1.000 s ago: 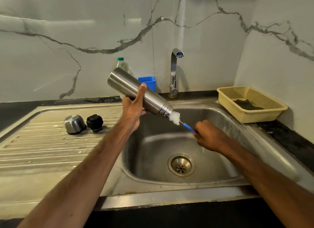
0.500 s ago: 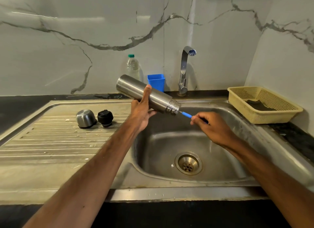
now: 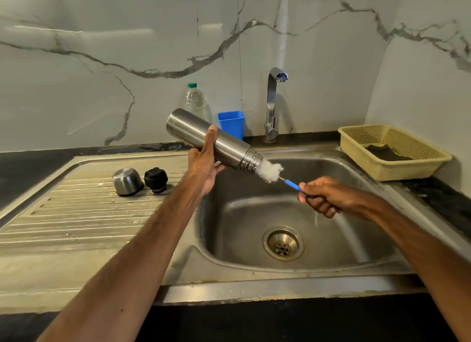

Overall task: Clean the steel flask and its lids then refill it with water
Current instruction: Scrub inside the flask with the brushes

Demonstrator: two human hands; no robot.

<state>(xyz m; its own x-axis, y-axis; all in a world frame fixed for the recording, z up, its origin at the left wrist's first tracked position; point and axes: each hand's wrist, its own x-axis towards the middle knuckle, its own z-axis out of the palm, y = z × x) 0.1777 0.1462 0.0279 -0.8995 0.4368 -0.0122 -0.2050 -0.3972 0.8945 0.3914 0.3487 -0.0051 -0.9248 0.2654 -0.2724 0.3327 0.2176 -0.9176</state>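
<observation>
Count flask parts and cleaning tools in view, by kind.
Flask: 1
Lids: 2 (steel cap, black stopper)
Bottle brush: 1
Total: 4

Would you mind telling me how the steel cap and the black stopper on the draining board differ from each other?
The steel cap is shiny bare metal; the black stopper is matt black. The steel cap is a smooth dome; the black stopper has a ridged rim. The steel cap looks a little wider and lies left of the black stopper. Both rest on the draining board, off the flask.
</observation>
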